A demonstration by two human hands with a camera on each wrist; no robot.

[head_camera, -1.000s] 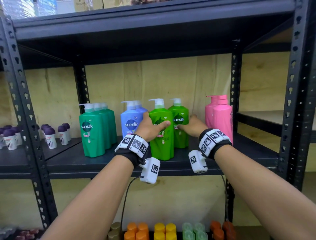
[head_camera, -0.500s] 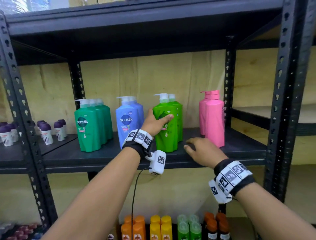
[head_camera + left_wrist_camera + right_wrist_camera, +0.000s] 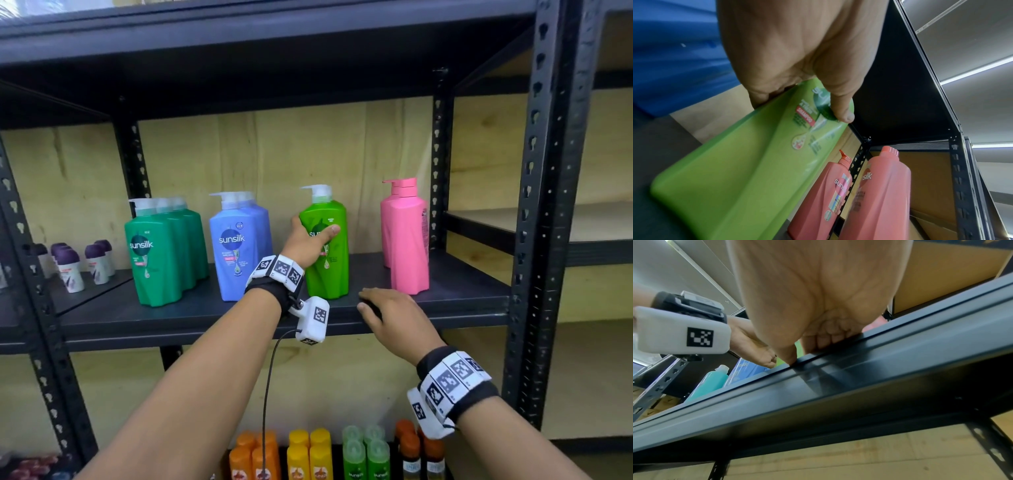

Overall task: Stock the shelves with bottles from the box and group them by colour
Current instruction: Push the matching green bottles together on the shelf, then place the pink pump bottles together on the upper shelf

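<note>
On the black metal shelf (image 3: 445, 301), between blue and pink bottles, the left hand (image 3: 305, 245) wraps a tall lime-green plastic pump shampoo bottle (image 3: 327, 246) mid-body; likely heavy, glossy, slippery. The right hand's (image 3: 394, 317) relaxed fingers rest on the shelf's edge.

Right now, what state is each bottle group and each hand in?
Light green bottle: upright on shelf, gripped by left hand.
Right hand: resting on shelf edge, holding nothing.
Dark green bottles: upright, grouped.
Blue bottles: upright, grouped.
Pink bottles: upright, grouped.
</note>
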